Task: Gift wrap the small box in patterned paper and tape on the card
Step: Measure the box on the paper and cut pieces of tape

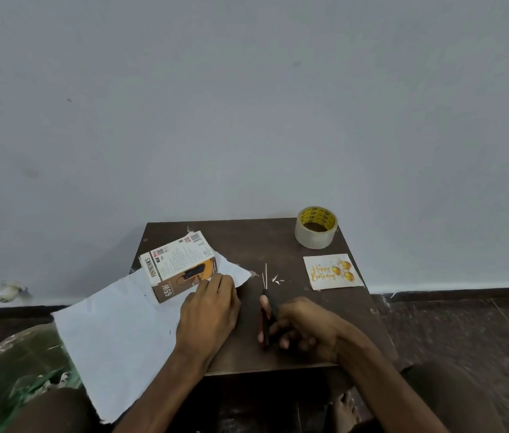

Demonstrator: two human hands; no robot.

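A small white and brown box (178, 265) lies on a sheet of paper (115, 332), whose white back faces up, at the left of a small dark wooden table (278, 245). My left hand (207, 314) rests flat on the paper, fingertips touching the box's near right corner. My right hand (303, 329) is closed on a pair of black and red scissors (267, 314), blades pointing away and shut. A "Happy Birthday" card (331, 271) with gold balloons lies at the table's right. A clear tape roll (316, 227) stands at the far right corner.
Thin paper slivers (270, 276) lie on the table between the paper and the card. The paper hangs off the table's left edge toward my knee. A grey wall stands directly behind the table. Green plastic (28, 385) lies on the floor at lower left.
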